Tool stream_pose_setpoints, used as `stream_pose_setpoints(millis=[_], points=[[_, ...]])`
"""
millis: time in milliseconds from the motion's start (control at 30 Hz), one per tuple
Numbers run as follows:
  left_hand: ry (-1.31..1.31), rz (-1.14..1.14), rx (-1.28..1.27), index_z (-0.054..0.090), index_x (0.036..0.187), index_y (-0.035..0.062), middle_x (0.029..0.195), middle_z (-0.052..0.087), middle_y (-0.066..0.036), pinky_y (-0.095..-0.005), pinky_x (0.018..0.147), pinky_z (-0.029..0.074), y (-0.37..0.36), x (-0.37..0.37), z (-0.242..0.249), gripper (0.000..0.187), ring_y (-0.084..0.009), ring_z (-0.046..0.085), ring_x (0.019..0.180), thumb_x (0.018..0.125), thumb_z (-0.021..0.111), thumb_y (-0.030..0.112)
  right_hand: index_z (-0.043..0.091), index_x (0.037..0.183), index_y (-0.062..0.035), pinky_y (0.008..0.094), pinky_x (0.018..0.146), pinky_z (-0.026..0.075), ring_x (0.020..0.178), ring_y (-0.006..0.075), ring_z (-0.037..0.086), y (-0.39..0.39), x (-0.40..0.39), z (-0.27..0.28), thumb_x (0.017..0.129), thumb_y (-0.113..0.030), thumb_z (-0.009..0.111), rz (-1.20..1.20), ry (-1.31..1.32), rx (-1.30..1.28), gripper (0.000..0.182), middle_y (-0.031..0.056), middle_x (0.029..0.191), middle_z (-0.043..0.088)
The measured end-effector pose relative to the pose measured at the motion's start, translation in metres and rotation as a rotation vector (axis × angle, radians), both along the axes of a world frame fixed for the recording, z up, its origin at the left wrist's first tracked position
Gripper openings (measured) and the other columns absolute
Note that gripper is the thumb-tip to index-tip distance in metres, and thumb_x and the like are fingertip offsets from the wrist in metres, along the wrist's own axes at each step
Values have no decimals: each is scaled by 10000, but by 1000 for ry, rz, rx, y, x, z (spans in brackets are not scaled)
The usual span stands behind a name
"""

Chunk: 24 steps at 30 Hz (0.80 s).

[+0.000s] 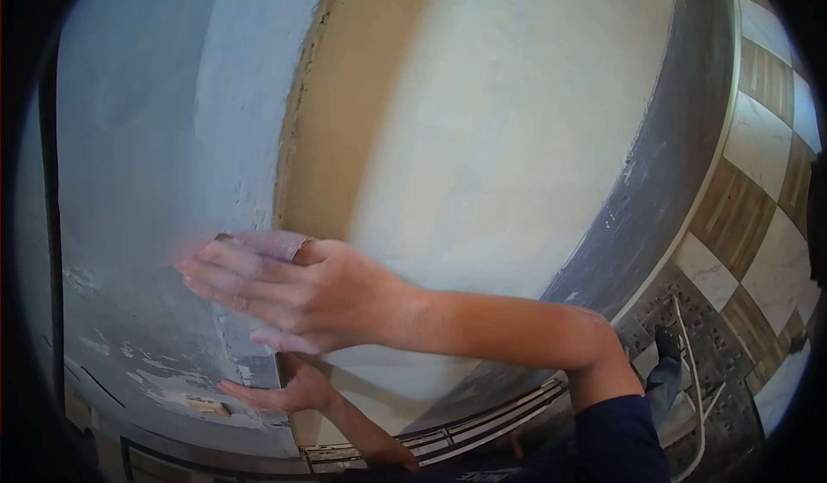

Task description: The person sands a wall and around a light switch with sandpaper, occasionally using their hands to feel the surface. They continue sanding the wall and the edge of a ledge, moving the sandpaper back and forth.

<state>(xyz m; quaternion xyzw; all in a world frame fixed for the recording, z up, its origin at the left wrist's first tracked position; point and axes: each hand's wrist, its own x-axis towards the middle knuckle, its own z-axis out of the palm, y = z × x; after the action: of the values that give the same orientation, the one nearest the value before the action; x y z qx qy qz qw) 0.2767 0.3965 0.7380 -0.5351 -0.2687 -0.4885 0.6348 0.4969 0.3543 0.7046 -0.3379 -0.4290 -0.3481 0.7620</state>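
Note:
My right hand [276,289] is pressed flat over a piece of sandpaper [267,243] on the grey wall [129,155], beside the rough corner edge. The sheet shows between thumb and fingers, and the fingertips are slightly smeared by motion. Below it, my left hand [293,388] rests against the same corner with its fingers stretched out along the grey face. Part of its back is behind my right hand. To the right of the corner, the wall surface is cream-coloured [517,121].
A dark grey band [637,181] runs along the cream wall beside the checkered tile floor [732,207]. Light patches mark the lower grey wall near a small wall plate [207,405]. A metal railing [482,418] lies below, and a pale pole [689,362] stands at the right.

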Motion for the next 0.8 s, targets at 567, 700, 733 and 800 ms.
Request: stream_pose_setpoints(millis=[567,700,733,800], points=[[297,-534,-632,579,1268,-106,1345,561,-274,-580,1157,231,-15,-138,34,630,-435,487,1314,952,545,439,569,1277,54,433,1044,405,1276,358,505,7,127,40,939,-328,537,-911,418,-50,510,295,1319,537],[197,-438,-469,616,1215,-112,1263,617,-274,-593,1141,267,12,-221,34,466,-426,558,1244,973,536,278,352,1450,98,520,1160,197,1407,453,324,-7,63,41,936,-396,564,-512,61,-240,744,297,1516,341],[142,-507,-428,620,1205,-121,1248,630,-263,-584,1144,270,17,-235,32,408,-413,570,1235,980,534,208,339,1459,95,518,1163,194,1414,451,314,-12,24,47,945,-398,551,-463,-30,-283,743,294,1519,338],[41,-508,-405,627,1195,-122,1241,637,-254,-575,1142,280,27,-259,27,393,-407,571,1235,978,540,194,327,1468,93,517,1166,190,1421,448,304,-15,-12,52,955,-400,538,-405,-141,-349,743,291,1523,336]])
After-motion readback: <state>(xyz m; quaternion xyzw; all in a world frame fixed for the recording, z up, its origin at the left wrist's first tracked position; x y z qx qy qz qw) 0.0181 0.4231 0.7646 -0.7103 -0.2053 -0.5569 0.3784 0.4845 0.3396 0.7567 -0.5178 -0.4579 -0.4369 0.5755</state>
